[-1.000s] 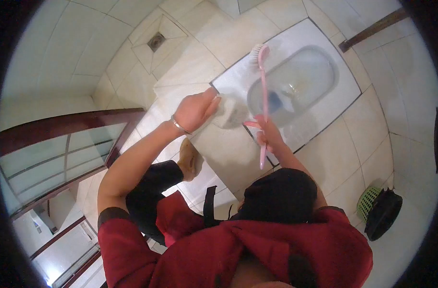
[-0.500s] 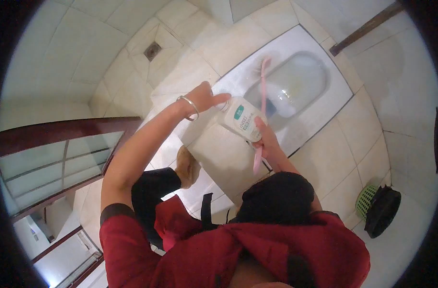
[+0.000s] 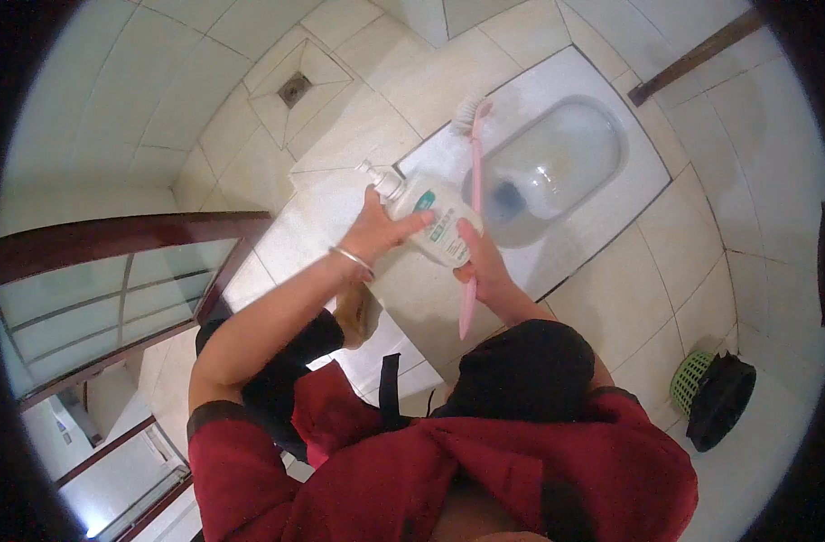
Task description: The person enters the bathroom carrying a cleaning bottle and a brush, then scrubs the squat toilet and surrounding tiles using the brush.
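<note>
A white pump bottle (image 3: 441, 224) with a green label is tilted between my hands, its pump head (image 3: 382, 178) pointing up and left. My left hand (image 3: 379, 232), with a bangle on the wrist, grips the bottle just below the pump, thumb across the label. At the bottle's base, my right hand (image 3: 486, 265) is closed on it, thumb on the front. The same hand also holds a long pink brush (image 3: 476, 185) by its handle, whose lower end sticks out below the fingers. White bristles show at the brush's far end, over the toilet's edge.
A white squat toilet (image 3: 647, 149) is set into the tiled floor beyond my hands. A floor drain (image 3: 294, 89) lies at the upper left. On the right stands a green basket (image 3: 692, 381) with a black bag. A framed glass door (image 3: 114, 289) is at the left.
My left hand has moved down from above the pump to wrap the bottle's upper part, so the pump head now shows. The bottle and brush have shifted left.
</note>
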Demonstrator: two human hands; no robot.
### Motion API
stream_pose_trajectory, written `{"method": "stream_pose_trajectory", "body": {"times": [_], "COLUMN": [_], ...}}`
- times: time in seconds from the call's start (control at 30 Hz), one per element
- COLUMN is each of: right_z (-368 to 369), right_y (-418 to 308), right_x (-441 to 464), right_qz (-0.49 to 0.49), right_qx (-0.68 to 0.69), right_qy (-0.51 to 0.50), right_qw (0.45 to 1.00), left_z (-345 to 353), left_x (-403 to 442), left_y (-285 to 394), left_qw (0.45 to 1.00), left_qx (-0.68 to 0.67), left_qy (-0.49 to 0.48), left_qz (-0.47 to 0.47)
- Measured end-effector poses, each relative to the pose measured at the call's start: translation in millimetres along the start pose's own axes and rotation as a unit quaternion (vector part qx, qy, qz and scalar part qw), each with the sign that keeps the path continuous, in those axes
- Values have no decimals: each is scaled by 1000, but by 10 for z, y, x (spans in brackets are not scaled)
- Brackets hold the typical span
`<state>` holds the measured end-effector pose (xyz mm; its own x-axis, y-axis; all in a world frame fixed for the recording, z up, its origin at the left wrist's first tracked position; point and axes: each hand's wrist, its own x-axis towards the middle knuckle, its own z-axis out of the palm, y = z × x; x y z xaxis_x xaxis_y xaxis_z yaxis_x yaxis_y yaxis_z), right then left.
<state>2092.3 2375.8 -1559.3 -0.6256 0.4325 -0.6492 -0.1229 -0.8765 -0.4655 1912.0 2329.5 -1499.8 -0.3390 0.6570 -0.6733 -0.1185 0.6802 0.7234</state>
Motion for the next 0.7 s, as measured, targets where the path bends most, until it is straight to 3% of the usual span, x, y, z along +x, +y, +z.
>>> {"method": "stream_pose_trajectory", "body": {"times": [0.07,0.1,0.13,0.2,0.23,0.27,0.3,0.37,0.4,0.47,0.53,0.57,0.63,0.7], "right_z": [30,-44,-106,-265,-417,-636,-754,-930,-1031,-1274,-1699,-1165,-1468,-622], "right_y": [115,178,185,-156,-271,-235,-141,31,28,-99,-576,-907,-502,-303], "right_x": [-42,28,101,90,212,226,268,373,436,594,976,998,1137,859], "right_qz": [-5,-3,-43,22,21,-34,-32,-120,-119,-102,-116,-33,-313,22], "right_qx": [-60,-62,-180,-251,-445,-539,-540,-776,-778,-828,-730,-713,-743,-875], "right_qy": [18,19,-15,-72,-31,9,9,61,64,33,79,217,60,-24], "right_qw": [998,998,983,965,895,842,841,616,613,551,670,666,589,484], "left_z": [99,59,-19,-225,-420,-636,-746,-1143,-1304,-1503,-1744,-1830,-1958,-2078], "left_x": [-76,-87,-96,-227,-252,-292,-579,-763,-817,-993,-1107,-1101,-1008,-1014], "left_y": [-59,-96,-136,-46,-71,-179,123,118,131,76,70,98,91,75], "left_qw": [990,990,988,988,988,982,987,973,965,940,929,923,918,917], "left_qx": [-121,-124,-131,-92,-68,1,-33,-12,-1,2,-5,-15,-35,-19], "left_qy": [35,35,51,66,59,124,86,159,190,260,274,275,298,314], "left_qz": [64,62,68,104,123,143,134,170,182,220,249,269,258,244]}}
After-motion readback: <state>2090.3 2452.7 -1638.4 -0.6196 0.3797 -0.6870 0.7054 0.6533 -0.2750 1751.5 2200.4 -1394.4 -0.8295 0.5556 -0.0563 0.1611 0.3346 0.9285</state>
